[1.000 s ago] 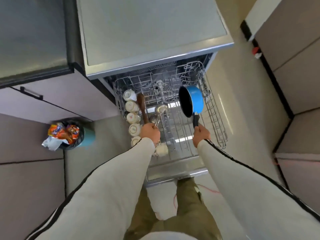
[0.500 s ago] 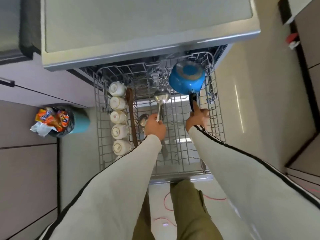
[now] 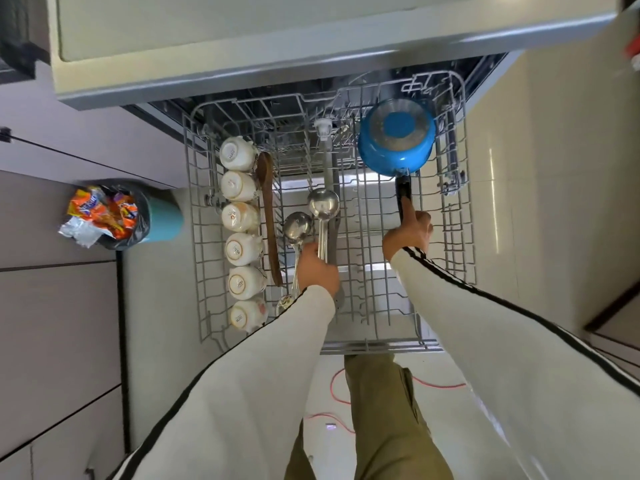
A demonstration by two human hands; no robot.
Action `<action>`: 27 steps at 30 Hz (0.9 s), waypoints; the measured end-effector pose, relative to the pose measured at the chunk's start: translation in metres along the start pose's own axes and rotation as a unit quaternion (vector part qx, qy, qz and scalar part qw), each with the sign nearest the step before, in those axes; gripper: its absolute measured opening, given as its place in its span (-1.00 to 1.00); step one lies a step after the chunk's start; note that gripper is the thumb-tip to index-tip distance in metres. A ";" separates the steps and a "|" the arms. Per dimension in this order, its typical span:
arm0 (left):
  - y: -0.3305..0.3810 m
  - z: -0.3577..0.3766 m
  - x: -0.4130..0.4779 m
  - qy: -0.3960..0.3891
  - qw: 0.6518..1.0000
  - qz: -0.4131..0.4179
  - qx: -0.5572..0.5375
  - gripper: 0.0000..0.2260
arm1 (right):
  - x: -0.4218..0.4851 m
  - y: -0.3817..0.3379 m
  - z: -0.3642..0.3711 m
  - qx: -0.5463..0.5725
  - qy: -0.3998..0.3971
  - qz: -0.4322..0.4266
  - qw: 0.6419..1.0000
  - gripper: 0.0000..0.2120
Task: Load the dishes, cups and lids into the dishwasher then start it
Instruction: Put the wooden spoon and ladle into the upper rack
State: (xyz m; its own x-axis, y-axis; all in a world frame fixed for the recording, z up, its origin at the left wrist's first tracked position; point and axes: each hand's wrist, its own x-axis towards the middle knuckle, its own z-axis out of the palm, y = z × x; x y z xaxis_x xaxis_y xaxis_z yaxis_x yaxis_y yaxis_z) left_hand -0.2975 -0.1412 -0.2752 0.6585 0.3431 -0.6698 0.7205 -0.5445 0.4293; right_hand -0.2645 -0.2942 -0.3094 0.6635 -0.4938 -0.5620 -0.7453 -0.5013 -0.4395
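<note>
While L hand (image 3: 317, 268) grips a ladle (image 3: 323, 202), R hand (image 3: 408, 233) curls round handle of upturned blue pan (image 3: 396, 140), bowl beyond fingertips (image 3: 406, 207).

Seen from above, a round teal waste bin (image 3: 164, 220) stands on the floor at the left, touching the foot of the mauve-grey cabinet fronts (image 3: 52, 306). A black plastic liner (image 3: 140, 216) is folded over its rim. It is heaped with crumpled orange snack wrappers (image 3: 100, 211), and a silver foil wrapper (image 3: 78, 232) hangs over its left edge. The pale, glossy floor tiles (image 3: 502, 202) catch a streak of light at the right. A thin red cable (image 3: 331, 386) loops across the tiles near the bottom centre. A dark skirting strip (image 3: 609, 310) runs along the right wall. A small red object (image 3: 632, 46), blurred, sits at the top right edge.
</note>
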 end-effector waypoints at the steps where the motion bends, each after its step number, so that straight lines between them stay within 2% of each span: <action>1: -0.001 0.000 0.002 0.002 1.000 0.000 0.015 -0.72 | -0.005 0.000 0.003 -0.015 0.009 -0.018 1.000 -0.25; 5: 0.001 -0.001 0.007 -0.001 0.996 -0.005 0.093 -0.74 | -0.016 0.003 0.013 -0.045 0.014 -0.029 0.998 -0.24; 10: 0.006 -0.002 0.000 -0.040 0.983 0.004 0.177 -0.75 | -0.023 0.003 0.006 -0.054 -0.013 -0.020 0.998 -0.26; 17: -0.002 -0.014 -0.022 -0.067 0.986 0.034 0.147 -0.80 | -0.056 0.002 -0.020 -0.065 -0.019 -0.031 0.997 -0.28; 20: -0.004 -0.033 -0.038 -0.073 0.981 0.082 0.158 -0.79 | -0.081 -0.001 -0.031 -0.110 -0.016 -0.082 0.990 -0.33; 22: -0.007 -0.049 -0.047 -0.067 0.972 0.134 0.183 -0.71 | -0.100 -0.003 -0.036 -0.150 -0.028 -0.138 0.979 -0.38; 25: -0.016 -0.088 -0.055 -0.031 0.936 0.226 0.266 -0.49 | -0.132 -0.017 -0.039 -0.204 -0.043 -0.227 0.951 -0.44; 27: -0.025 -0.122 -0.057 -0.014 0.917 0.264 0.297 -0.45 | -0.157 -0.030 -0.037 -0.228 -0.038 -0.272 0.934 -0.45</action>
State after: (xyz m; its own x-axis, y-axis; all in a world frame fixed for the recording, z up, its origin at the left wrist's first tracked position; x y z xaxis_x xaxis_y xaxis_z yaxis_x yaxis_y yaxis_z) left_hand -0.3267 -0.0539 -0.1739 0.8703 -0.1042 -0.4814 0.0511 -0.9530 0.2986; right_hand -0.3437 -0.2281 -0.1819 0.9162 -0.0349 -0.3991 -0.1835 -0.9221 -0.3406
